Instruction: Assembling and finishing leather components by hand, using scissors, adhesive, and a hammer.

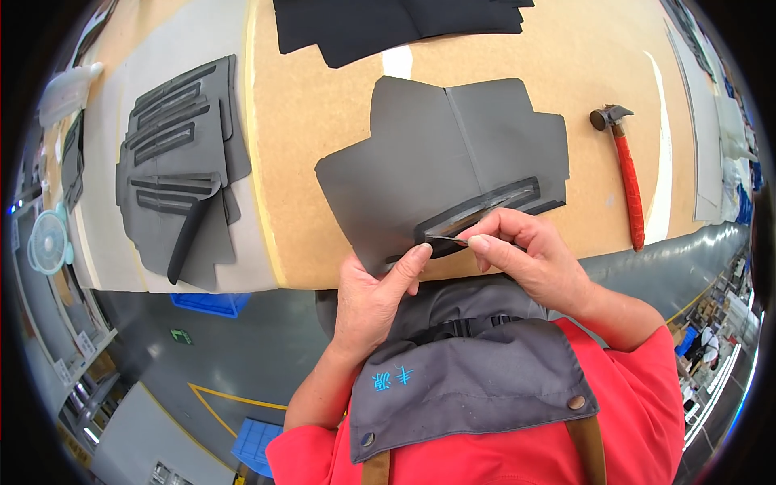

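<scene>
Red-handled hammer [627, 178], probably a pale blue fan [50, 241], blue crate [257, 444]

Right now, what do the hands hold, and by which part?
Right hand: a thin metal tool, gripped behind its exposed tip. Left hand: the grey sheet, held at its near edge.

Tan worktable [295, 194], gray panel [412, 153], 1 red-handled hammer [627, 178] right, black sheet [396, 24], gray pieces [176, 166] stacked left

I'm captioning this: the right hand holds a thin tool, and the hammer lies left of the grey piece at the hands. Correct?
Wrong side: the head view shows the hammer lying right of that grey piece; the right hand does hold a thin tool.
</scene>
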Demonstrator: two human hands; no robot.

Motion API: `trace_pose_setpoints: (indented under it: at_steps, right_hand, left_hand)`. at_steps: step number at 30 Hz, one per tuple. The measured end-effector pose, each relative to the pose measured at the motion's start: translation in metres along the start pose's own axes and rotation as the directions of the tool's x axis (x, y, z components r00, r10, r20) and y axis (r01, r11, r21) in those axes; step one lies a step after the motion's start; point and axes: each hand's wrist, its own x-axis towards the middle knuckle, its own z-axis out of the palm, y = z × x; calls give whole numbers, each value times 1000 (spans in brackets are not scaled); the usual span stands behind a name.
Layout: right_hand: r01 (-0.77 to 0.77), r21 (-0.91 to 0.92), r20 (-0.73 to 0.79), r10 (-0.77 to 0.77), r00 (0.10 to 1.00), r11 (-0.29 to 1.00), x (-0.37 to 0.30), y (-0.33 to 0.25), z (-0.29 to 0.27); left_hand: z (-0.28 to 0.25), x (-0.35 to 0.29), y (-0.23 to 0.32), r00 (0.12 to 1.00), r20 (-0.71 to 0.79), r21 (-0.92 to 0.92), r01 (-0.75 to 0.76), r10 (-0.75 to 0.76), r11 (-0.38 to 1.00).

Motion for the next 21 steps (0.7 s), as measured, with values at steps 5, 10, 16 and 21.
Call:
trace_pose_setpoints:
  at_steps: [5,10,16,21]
  right_hand:
    - [42,33,-26,-41,999,999,0,5,2]
    - [40,38,-35,-39,999,998,0,8,3]
    - [43,67,-41,-41,998,997,1,10,5]
    - [20,97,-44,-16,999,995,2,12,5]
  left_hand:
    - [5,0,0,999,-34,-42,-3,2,999]
    - [6,-1,0,1000,-26,-65,-15,13,998]
    - [6,-2,0,999,-33,-69,-19,16,997]
    - [4,0,0,1000,-28,-19,-7,6,1000]
